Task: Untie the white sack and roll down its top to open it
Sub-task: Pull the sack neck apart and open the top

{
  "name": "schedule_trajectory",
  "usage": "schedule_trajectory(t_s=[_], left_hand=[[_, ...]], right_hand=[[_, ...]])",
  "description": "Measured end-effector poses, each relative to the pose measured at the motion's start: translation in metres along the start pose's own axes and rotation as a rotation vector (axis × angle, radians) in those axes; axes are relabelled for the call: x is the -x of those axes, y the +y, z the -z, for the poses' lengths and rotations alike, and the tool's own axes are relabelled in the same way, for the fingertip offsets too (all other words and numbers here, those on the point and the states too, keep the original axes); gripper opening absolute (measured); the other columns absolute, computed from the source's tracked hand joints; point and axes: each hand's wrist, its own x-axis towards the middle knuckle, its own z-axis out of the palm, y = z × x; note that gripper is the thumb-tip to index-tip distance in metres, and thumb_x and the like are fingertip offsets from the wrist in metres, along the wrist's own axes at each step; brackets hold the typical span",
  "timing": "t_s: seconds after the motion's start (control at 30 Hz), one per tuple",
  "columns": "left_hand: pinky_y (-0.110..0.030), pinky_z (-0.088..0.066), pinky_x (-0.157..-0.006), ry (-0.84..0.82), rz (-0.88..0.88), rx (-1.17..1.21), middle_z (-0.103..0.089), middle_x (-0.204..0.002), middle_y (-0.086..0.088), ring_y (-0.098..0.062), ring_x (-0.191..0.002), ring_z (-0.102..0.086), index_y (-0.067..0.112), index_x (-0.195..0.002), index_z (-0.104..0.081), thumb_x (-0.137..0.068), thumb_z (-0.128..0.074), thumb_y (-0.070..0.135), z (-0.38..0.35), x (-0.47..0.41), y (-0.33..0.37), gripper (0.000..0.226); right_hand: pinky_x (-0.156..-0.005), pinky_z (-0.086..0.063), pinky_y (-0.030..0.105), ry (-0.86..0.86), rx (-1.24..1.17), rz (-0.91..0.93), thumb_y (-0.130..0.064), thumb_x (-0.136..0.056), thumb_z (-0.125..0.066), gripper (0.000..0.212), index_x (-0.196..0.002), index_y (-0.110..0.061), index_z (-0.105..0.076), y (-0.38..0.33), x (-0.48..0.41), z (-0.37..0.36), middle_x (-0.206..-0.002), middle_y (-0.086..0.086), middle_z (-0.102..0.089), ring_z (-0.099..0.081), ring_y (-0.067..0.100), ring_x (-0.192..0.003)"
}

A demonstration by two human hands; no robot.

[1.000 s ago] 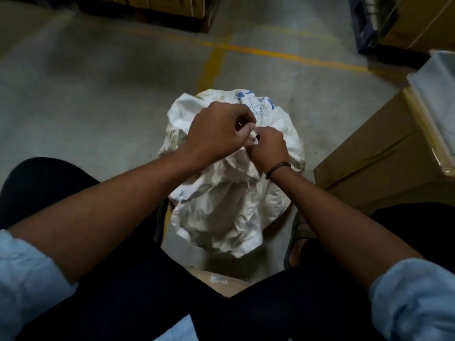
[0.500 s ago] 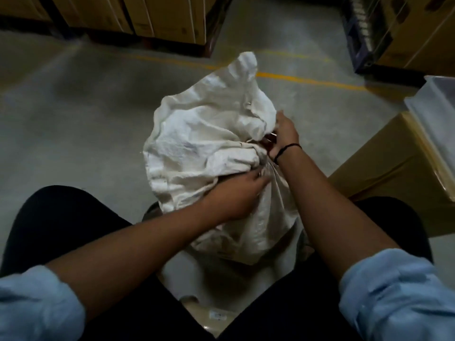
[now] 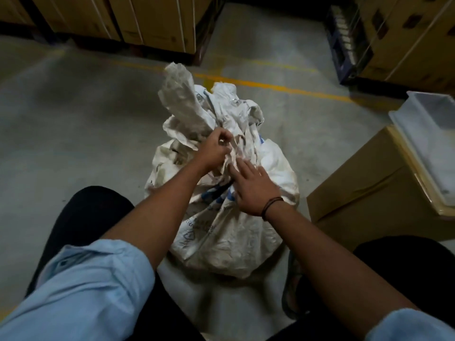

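Hands worked white sack [image 3: 229,232] on floor [image 3: 73,134] between knees: left hand [image 3: 216,150] pinched gathered neck, right hand [image 3: 253,189] lay open, empty, flat on cloth. Steady pinch, gentle pull likely best.

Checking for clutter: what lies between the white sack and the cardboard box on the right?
Only bare floor between white sack and cardboard box, in the head view.

left hand [image 3: 214,149] pinched closed, right hand [image 3: 253,187] flat, fingers spread

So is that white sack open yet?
Not yet. The white sack's neck is bunched upright, left hand pinching it; nothing rolled down.
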Motion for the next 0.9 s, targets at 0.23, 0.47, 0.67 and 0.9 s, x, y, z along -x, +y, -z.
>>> schedule_trajectory(t_s=[0.23, 0.47, 0.67, 0.9], left_hand=[[-0.03, -0.045, -0.068, 0.15, 0.171, 0.041, -0.056, -0.081, 0.003, -0.012, -0.072, -0.054, 0.016, -0.095, -0.053, -0.086, -0.076, 0.043, 0.005, -0.022, 0.045, 0.037], [-0.045, -0.059, -0.072, 0.004, 0.144, -0.115, -0.067, -0.071, -0.01, -0.023, -0.067, -0.076, 0.019, -0.066, -0.047, -0.091, -0.073, 0.034, 0.031, 0.002, 0.085, 0.038], [-0.04, -0.054, -0.082, 0.315, -0.524, -0.588, -0.059, -0.11, 0.007, -0.016, -0.103, -0.059, 0.028, -0.105, -0.059, -0.085, -0.067, 0.028, 0.048, 0.031, 0.096, 0.022], [-0.048, -0.046, -0.107, 0.097, 0.201, -0.569, -0.052, -0.15, -0.012, -0.035, -0.134, -0.052, 0.031, -0.16, -0.008, -0.082, -0.062, 0.069, 0.089, 0.015, 0.029, 0.103]], right_hand=[[-0.105, -0.045, 0.039, -0.035, -0.27, -0.024, -0.03, -0.091, -0.057, 0.05, -0.141, -0.022, -0.052, 0.018, -0.02, 0.05, -0.147, 0.012, -0.05, -0.049, 0.029, -0.133], [-0.11, -0.038, 0.045, 0.614, -0.187, 0.047, -0.016, -0.081, -0.063, 0.077, -0.152, -0.016, -0.034, 0.028, -0.048, 0.114, -0.16, 0.011, -0.029, -0.029, 0.032, -0.148], [-0.118, -0.02, 0.054, 0.125, 0.018, -0.088, -0.042, -0.088, -0.058, 0.091, -0.158, -0.016, -0.005, 0.035, -0.057, 0.096, -0.16, 0.012, -0.03, -0.004, 0.032, -0.154], [-0.106, -0.03, 0.054, -0.049, 0.163, -0.192, -0.062, -0.08, -0.059, 0.077, -0.144, -0.027, -0.031, 0.023, -0.039, 0.088, -0.129, 0.009, -0.063, -0.039, 0.036, -0.134]])
